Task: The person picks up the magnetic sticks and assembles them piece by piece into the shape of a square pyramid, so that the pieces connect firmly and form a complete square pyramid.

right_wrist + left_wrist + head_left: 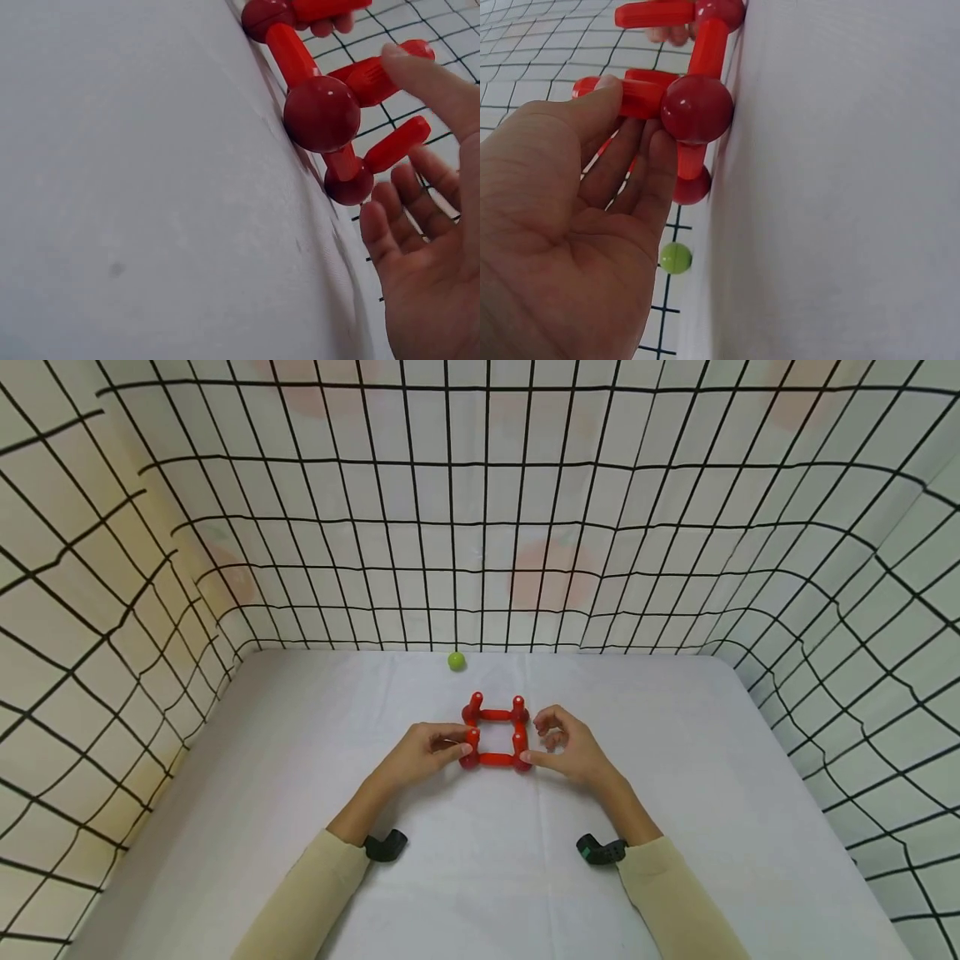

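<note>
A square frame of red rods and darker red balls [495, 759] lies flat on the white cloth, with a short rod standing up from each corner ball. My left hand [422, 755] pinches the upright rod at the near left corner, thumb on one side and fingers behind; the left wrist view shows this beside the corner ball [697, 109]. At the near right corner my right hand [576, 752] touches the upright rod [375, 81] with its thumb alone. Its other fingers [409, 206] are loosely bent and apart from the rod.
Beyond the frame, by the back edge of the white-covered table [300, 710], lies a small green ball [456, 661]. Black wire mesh [487, 518] rises behind the table and along both sides. Each wrist wears a black device [386, 846].
</note>
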Demonstrator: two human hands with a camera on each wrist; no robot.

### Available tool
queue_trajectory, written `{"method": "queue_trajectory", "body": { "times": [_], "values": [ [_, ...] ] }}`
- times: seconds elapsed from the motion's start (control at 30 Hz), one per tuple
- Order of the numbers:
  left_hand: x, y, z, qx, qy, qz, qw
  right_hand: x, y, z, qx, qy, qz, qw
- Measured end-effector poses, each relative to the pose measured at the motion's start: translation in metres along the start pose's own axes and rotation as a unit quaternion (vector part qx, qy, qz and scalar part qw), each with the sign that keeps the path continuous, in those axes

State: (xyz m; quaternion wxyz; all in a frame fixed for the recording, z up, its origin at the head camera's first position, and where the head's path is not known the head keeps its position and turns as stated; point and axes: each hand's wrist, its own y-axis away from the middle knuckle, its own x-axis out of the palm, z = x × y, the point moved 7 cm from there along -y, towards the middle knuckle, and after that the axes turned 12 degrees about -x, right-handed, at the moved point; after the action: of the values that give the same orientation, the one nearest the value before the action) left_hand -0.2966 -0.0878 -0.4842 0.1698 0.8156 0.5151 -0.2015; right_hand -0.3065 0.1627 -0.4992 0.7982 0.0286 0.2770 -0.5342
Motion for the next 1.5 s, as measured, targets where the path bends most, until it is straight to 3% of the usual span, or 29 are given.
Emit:
{"method": "queue_trajectory", "body": {
  "times": [0.17, 0.27, 0.57, 0.9, 1.5],
  "values": [
    [0.000, 0.001, -0.003, 0.005, 0.004, -0.009, 0.9999, 0.005, 0.004, 0.014, -0.064, -0.033, 0.017, 0.997],
    [0.001, 0.000, -0.003, 0.007, 0.007, -0.017, 0.9998, 0.009, 0.005, 0.019, -0.080, -0.029, 0.027, 0.996],
    [0.007, -0.003, -0.003, 0.001, -0.008, -0.046, 0.9989, 0.014, 0.003, 0.020, -0.058, 0.021, 0.020, 0.998],
    [0.014, -0.008, -0.006, 0.003, -0.016, -0.077, 0.9969, 0.021, 0.000, 0.018, -0.035, 0.001, 0.008, 0.999],
    [0.015, -0.009, -0.003, -0.015, -0.012, -0.076, 0.9969, 0.019, 0.000, 0.017, -0.049, 0.020, -0.005, 0.999]
  ]
}}
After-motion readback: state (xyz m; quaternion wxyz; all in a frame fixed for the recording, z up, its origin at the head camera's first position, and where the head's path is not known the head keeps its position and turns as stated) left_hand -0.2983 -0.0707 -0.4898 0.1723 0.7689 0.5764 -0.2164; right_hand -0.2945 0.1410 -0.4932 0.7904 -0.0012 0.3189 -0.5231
